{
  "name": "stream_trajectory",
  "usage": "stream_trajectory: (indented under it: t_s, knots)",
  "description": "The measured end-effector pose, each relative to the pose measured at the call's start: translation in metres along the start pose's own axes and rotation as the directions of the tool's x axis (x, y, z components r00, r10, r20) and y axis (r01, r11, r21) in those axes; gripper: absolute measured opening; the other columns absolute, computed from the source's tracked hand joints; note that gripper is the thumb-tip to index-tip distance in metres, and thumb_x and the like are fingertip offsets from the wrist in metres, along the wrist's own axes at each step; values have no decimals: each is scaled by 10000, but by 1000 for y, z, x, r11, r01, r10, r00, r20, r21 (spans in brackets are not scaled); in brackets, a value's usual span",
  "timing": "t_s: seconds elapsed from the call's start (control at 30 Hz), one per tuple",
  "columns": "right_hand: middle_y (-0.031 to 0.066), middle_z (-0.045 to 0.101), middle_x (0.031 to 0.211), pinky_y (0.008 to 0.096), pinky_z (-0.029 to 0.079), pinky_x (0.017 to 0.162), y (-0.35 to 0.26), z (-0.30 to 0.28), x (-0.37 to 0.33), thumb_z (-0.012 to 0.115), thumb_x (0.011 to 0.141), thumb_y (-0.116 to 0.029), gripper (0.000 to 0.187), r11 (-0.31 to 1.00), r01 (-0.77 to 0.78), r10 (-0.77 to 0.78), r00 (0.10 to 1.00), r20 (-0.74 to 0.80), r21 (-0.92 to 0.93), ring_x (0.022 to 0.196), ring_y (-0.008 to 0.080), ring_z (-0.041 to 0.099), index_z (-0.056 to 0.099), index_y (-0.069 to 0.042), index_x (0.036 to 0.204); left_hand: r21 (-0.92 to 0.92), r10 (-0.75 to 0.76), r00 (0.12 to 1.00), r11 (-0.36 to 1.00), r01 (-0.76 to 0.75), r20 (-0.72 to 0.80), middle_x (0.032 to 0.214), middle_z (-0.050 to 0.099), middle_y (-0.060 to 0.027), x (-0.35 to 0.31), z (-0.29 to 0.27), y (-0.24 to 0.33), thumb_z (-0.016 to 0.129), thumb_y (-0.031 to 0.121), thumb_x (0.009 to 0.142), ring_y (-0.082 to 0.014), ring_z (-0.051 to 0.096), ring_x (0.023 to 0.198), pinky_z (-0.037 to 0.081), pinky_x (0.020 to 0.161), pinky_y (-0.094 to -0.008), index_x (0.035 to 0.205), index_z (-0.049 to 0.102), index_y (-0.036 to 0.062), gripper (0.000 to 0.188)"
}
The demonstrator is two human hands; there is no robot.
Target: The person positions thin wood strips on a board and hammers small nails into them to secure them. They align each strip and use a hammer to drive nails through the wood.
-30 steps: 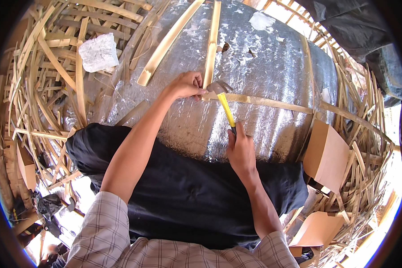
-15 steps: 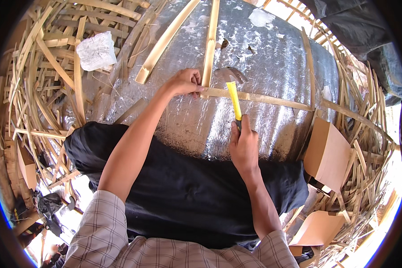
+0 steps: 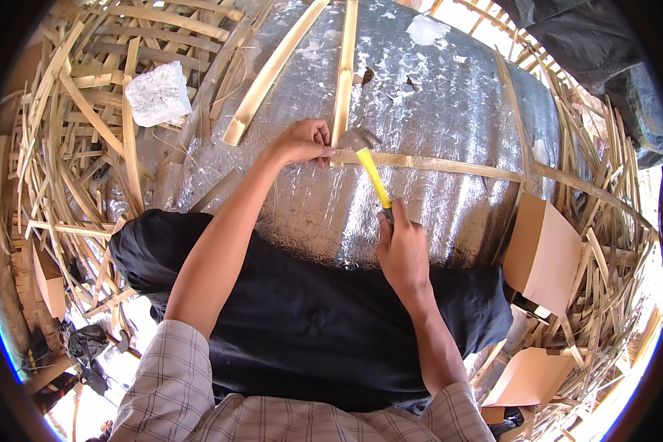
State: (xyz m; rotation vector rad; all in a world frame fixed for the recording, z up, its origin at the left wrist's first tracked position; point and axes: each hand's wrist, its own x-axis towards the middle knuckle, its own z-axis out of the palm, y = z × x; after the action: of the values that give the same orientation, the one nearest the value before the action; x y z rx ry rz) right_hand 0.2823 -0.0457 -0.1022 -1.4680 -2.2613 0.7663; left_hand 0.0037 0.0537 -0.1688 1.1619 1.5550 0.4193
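My right hand (image 3: 405, 254) grips a claw hammer (image 3: 373, 177) by the dark lower end of its yellow handle. The hammer's metal head is close to where a crosswise bamboo strip (image 3: 449, 165) meets a lengthwise bamboo strip (image 3: 345, 66). At that joint my left hand (image 3: 303, 142) is closed, thumb and fingers pinched together at the crosswise strip's left end. Whatever the fingertips hold is too small to make out. Both strips lie on a silvery foil sheet (image 3: 309, 202), worn and flaking in places. Another bamboo strip (image 3: 272, 74) slants across it to the left.
A white block (image 3: 157, 94) rests on woven bamboo at the upper left. Loose bamboo strips (image 3: 604, 199) pile up along the right. Cardboard boxes (image 3: 549, 254) stand at the lower right, and dark plastic sheeting (image 3: 578, 37) hangs at the upper right. Black cloth (image 3: 309, 317) covers my lap.
The hammer head has swung left and slightly down, nearer to my left fingers, and the handle now leans left. My left hand stays at the joint.
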Motion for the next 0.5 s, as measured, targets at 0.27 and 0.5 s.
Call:
stream_trajectory:
  t_s: [0.27, 0.5]
  knots:
    - [234, 606, 624, 533, 447, 459, -2, 6, -1, 578, 1051, -82, 141, 1000, -17, 17, 1000, 20, -21, 570, 468, 642, 465, -6, 1088, 38, 7, 1000, 999, -7, -1, 889, 732, -130, -1, 1, 0, 757, 67, 945, -170, 760, 731, 603, 616, -257, 981, 606, 18, 163]
    - [248, 621, 646, 549, 467, 493, -5, 5, 1, 578, 1049, -87, 146, 999, -28, 28, 1000, 10, -24, 594, 476, 651, 477, 5, 1101, 0, 5, 1000, 1000, -5, 6, 880, 735, -121, 2, 3, -1, 767, 101, 951, -160, 758, 726, 593, 597, -270, 988, 607, 22, 182]
